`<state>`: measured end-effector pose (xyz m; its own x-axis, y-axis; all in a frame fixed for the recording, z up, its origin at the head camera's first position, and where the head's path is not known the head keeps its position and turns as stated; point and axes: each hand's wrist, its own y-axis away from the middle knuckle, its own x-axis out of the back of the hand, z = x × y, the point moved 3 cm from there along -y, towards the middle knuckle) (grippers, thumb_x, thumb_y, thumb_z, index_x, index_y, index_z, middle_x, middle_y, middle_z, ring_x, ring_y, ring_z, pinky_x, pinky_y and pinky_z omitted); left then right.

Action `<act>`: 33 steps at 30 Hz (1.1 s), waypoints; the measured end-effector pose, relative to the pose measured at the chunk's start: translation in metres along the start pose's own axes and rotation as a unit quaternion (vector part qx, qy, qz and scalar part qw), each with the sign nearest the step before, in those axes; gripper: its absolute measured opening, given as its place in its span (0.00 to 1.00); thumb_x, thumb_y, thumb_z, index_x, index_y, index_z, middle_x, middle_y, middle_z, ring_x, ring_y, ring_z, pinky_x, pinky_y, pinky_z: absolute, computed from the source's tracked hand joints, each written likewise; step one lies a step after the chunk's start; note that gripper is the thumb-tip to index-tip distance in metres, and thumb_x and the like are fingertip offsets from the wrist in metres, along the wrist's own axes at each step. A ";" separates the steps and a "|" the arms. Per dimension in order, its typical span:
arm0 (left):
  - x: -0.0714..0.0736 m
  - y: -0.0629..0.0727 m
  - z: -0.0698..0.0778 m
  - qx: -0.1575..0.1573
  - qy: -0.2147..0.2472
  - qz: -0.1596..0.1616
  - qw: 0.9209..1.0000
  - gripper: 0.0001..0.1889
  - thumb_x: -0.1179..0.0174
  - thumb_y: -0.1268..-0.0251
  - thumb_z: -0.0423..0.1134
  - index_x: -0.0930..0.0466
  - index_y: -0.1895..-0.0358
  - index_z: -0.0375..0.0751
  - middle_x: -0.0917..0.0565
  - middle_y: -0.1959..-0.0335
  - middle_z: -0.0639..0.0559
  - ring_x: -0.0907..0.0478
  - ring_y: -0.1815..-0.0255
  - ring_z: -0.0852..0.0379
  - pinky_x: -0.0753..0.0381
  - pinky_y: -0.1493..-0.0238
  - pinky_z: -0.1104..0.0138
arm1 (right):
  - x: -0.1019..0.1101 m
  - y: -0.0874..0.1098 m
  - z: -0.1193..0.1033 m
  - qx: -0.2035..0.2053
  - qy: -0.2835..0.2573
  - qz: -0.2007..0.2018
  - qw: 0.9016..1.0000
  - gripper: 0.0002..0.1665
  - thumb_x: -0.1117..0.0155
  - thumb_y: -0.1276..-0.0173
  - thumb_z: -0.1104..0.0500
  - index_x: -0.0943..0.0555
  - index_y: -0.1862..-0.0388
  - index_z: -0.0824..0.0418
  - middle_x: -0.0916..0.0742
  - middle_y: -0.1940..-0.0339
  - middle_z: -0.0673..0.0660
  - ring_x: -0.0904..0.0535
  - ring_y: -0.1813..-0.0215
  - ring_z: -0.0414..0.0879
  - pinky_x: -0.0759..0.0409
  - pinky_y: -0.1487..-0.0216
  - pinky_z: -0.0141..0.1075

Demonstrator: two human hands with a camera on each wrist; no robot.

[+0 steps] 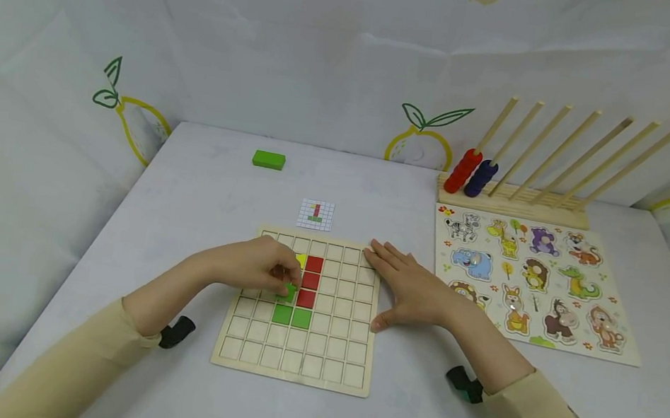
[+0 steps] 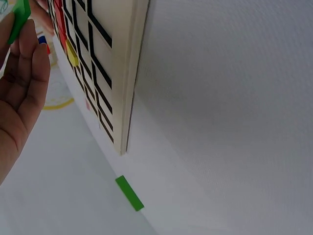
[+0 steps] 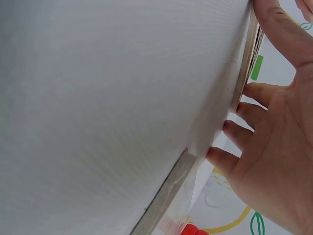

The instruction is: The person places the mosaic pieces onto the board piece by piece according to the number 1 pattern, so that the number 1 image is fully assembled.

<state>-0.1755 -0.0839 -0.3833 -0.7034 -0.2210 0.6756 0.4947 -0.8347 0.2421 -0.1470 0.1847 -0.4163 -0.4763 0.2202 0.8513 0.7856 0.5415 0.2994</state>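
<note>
Between the thumb and fingers of my left hand (image 1: 253,262) I pinch a small green square tile (image 1: 287,293), held over the wooden grid board (image 1: 332,366). The same tile (image 2: 19,20) shows at the upper left in the left wrist view. Several red tiles (image 1: 310,281) form a column on the board, with a yellow tile (image 1: 301,259) beside the top one, partly behind my hand. Two green tiles (image 1: 291,316) lie side by side below. My right hand (image 1: 410,287) rests with spread fingers along the board's right edge. A small pattern card (image 1: 315,215) lies behind the board.
A green block (image 1: 268,160) lies at the back left of the table. On the right is an animal puzzle board (image 1: 548,267). Behind it stands a wooden peg rack (image 1: 515,206) with red and blue beads on its left pegs.
</note>
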 end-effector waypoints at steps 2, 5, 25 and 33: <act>-0.002 -0.004 0.002 -0.002 -0.001 0.002 1.000 0.06 0.34 0.39 0.32 0.15 0.60 0.44 0.15 0.65 0.57 0.25 0.67 0.65 0.21 0.60 0.73 | 0.000 0.000 0.000 0.000 -0.001 0.001 1.000 0.74 0.22 0.57 0.34 0.50 0.19 0.57 0.50 0.16 0.58 0.57 0.16 0.61 0.51 0.21 0.62; -0.006 -0.009 0.006 -0.004 0.002 0.004 1.000 0.06 0.34 0.39 0.32 0.15 0.60 0.46 0.15 0.65 0.57 0.24 0.67 0.66 0.21 0.60 0.73 | 0.000 0.000 0.000 0.001 -0.001 0.001 1.000 0.74 0.22 0.57 0.34 0.50 0.19 0.57 0.50 0.16 0.58 0.57 0.16 0.62 0.51 0.21 0.61; -0.033 -0.035 0.025 0.017 0.001 -0.001 1.000 0.06 0.29 0.45 0.35 0.17 0.70 0.47 0.15 0.72 0.59 0.23 0.71 0.68 0.22 0.63 0.74 | -0.001 0.001 0.001 0.005 -0.005 0.001 1.000 0.73 0.23 0.56 0.33 0.51 0.19 0.57 0.50 0.16 0.58 0.57 0.16 0.61 0.52 0.21 0.61; -0.038 -0.040 0.027 0.016 -0.010 0.014 1.000 0.05 0.29 0.45 0.34 0.16 0.70 0.46 0.15 0.74 0.58 0.24 0.72 0.68 0.23 0.64 0.75 | 0.000 0.001 0.001 0.009 0.000 0.003 1.000 0.73 0.23 0.56 0.33 0.51 0.19 0.57 0.50 0.16 0.58 0.57 0.16 0.61 0.51 0.21 0.62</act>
<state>-0.1549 -0.0280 -0.3997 -0.6784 -0.2332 0.6967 0.5309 -0.8111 0.2454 -0.1467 0.1861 -0.4167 -0.4727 0.2238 0.8523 0.7804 0.5556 0.2869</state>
